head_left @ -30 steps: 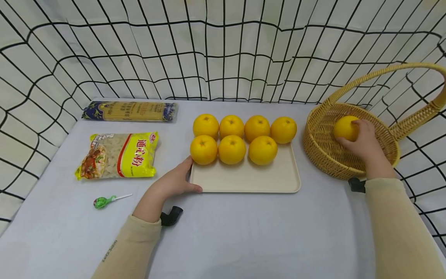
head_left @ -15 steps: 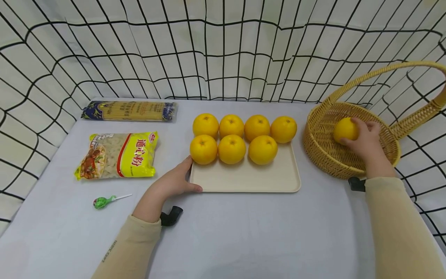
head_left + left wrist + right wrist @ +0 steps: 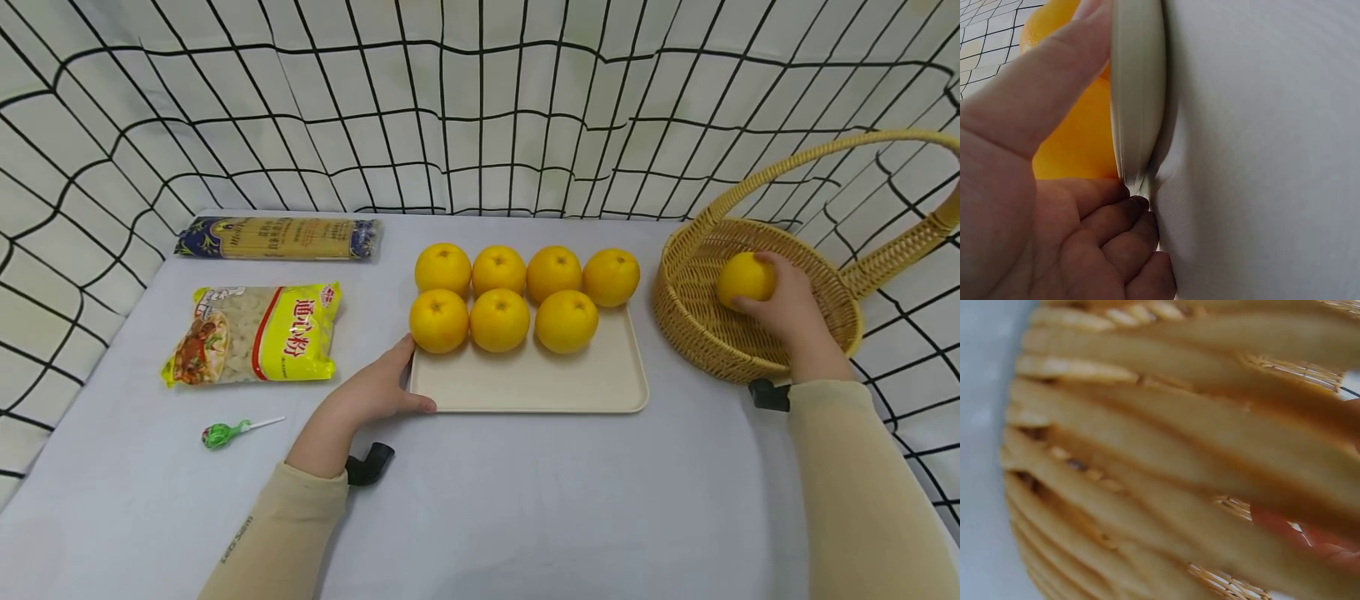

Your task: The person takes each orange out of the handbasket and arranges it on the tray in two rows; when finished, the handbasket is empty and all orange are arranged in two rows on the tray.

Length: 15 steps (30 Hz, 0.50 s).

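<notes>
In the head view my right hand (image 3: 791, 308) reaches over the near rim of the wicker basket (image 3: 693, 342) and grips an orange (image 3: 746, 281) inside it, thumb in front and fingers over the right side. The right wrist view is filled by the basket's wickerwork (image 3: 1122, 444); bits of the hand show through the gaps. My left hand (image 3: 375, 387) holds the near left corner of a cream tray (image 3: 540, 387). In the left wrist view, the thumb and curled fingers meet the tray's edge (image 3: 1138, 81). Several oranges (image 3: 498, 320) stand in two rows at the tray's far side.
Left on the white-covered table lie a noodle packet (image 3: 281, 239), a yellow pasta bag (image 3: 251, 335) and a green lollipop (image 3: 220, 435). The basket's tall handle (image 3: 817, 158) arches over at the right. A black grid (image 3: 480, 117) on white cloth borders the back and sides.
The right hand and its orange have shifted very slightly within the basket. The left hand, the tray and its oranges are as before.
</notes>
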{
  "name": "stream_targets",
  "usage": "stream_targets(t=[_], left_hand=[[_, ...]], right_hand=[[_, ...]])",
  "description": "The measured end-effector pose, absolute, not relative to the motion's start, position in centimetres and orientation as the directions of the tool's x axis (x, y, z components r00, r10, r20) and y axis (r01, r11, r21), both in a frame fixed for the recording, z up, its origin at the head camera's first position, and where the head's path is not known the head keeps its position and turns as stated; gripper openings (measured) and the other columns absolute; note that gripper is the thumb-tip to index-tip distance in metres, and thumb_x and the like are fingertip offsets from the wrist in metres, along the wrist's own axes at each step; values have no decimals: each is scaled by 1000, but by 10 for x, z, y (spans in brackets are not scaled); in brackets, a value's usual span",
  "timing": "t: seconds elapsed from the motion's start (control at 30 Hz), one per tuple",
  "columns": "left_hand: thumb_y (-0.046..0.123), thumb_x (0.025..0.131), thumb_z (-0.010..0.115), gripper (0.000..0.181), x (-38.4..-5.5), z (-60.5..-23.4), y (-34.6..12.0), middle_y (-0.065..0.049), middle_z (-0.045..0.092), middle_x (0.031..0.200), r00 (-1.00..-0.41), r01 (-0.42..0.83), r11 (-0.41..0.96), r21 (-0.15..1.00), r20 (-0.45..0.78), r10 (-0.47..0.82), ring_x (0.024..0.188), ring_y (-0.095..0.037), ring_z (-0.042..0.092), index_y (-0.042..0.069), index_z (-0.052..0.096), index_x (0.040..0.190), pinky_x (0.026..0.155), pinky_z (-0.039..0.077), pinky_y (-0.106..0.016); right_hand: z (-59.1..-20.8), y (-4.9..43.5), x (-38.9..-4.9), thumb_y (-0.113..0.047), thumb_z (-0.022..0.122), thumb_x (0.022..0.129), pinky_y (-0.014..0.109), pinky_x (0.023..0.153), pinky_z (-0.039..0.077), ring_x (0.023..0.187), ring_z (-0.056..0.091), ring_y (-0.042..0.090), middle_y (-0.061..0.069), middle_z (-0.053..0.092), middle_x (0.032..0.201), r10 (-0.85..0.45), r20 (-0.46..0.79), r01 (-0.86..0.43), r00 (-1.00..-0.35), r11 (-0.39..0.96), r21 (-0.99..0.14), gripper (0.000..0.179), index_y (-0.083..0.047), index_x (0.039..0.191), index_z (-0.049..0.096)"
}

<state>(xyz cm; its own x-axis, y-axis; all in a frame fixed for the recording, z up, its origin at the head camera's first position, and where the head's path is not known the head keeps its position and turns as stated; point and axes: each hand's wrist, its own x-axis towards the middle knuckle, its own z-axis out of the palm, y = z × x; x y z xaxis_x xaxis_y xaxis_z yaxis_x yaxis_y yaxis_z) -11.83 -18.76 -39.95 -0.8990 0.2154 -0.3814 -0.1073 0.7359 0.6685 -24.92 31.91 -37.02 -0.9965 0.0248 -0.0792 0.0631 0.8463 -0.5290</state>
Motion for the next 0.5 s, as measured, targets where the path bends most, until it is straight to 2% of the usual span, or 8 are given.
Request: stream_targets(t=[0.13,0.27,0.43,0.5], left_hand=[[33,71,76,109,-118,-400,-188,-11,6,154,-898,-112,737,666,-385,212,140,-32,10,9,2,147,112,13,-51],[33,71,76,109,-118,-399,-188,-11,6,154,-897,-115,739,664,-389,210,140,-32,9,8,2,147,112,13,-51],[34,71,76,108,-118,-399,-188,-11,7,154,-898,-110,750,652,-389,206,140,-33,10,9,2,147,112,14,-51],[34,71,76,108,-118,-399,-188,-12,7,154,-897,-111,754,648,-391,204,140,-33,11,9,3,147,112,14,-52]], right_hand=[[-364,317,-242,-38,55,86,71,93,26,121,23,55,30,0,145,62,-44,77,-997,816,-573,80,-16,146,8],[-356,314,-232,-39,53,86,70,93,27,118,25,53,24,-3,146,94,-2,75,-996,779,-622,80,-28,147,3],[-349,309,-217,-35,53,87,67,99,23,124,19,53,17,-11,149,58,42,16,-997,748,-663,86,-41,141,-13],[-347,307,-211,-31,54,87,64,101,25,126,19,50,15,-11,149,45,60,-7,-997,734,-679,86,-43,140,-12]])
